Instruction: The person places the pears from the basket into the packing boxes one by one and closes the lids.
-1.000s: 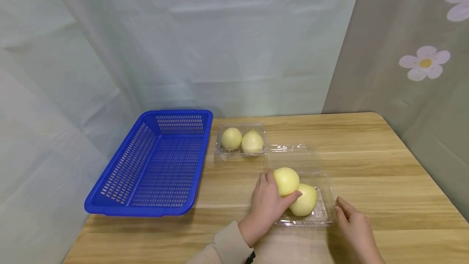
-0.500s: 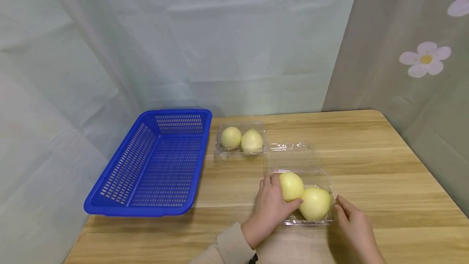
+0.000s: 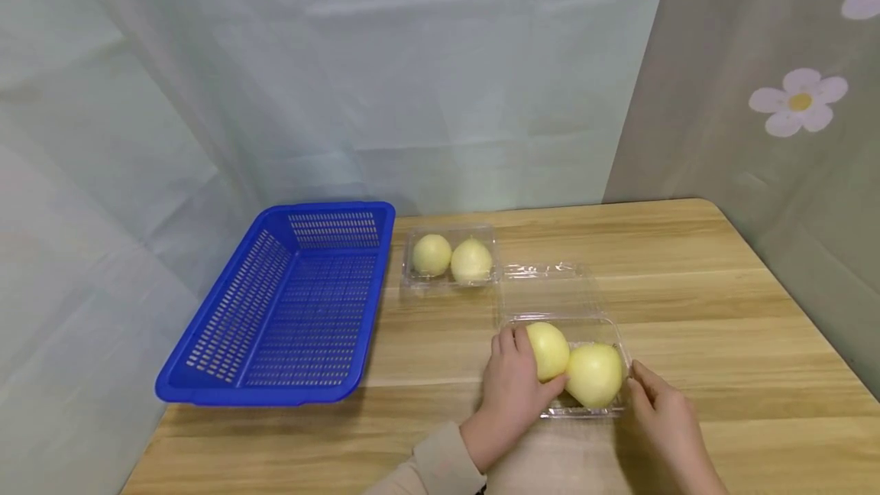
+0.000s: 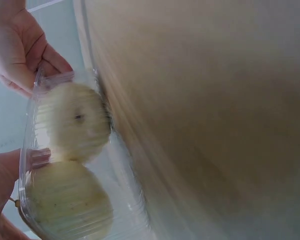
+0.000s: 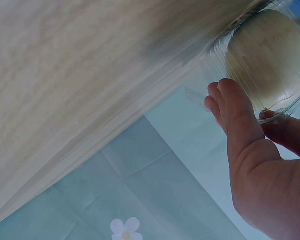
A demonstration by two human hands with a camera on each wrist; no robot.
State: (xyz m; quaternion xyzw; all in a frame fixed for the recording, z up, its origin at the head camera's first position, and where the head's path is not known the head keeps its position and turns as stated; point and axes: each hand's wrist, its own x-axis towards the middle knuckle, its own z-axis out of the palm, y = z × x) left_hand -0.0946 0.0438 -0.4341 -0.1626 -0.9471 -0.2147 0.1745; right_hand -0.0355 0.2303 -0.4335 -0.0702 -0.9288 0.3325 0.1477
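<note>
My left hand (image 3: 512, 388) grips a round pale-yellow pear (image 3: 548, 350) in the left half of an open clear plastic clamshell box (image 3: 587, 412). Beside it, on the right inside the box, lies a second pear (image 3: 594, 375); the two touch. My right hand (image 3: 665, 415) pinches the box's right rim between thumb and fingers, as the right wrist view also shows (image 5: 265, 155). Through the clear wall in the left wrist view both pears show, the held pear (image 4: 70, 200) with its stem. The box's lid (image 3: 550, 292) lies folded back on the table.
A second clear box (image 3: 450, 281) with two pears stands at the back, near the open lid. To the left is a blue slotted plastic basket (image 3: 316, 312). Everything stands on a wooden table (image 3: 742, 342), with hanging cloth (image 3: 440, 82) behind.
My left hand has lowered its pear into the box's left side and moved slightly right. The other pear has shifted right within the box. My right hand stays at the rim.
</note>
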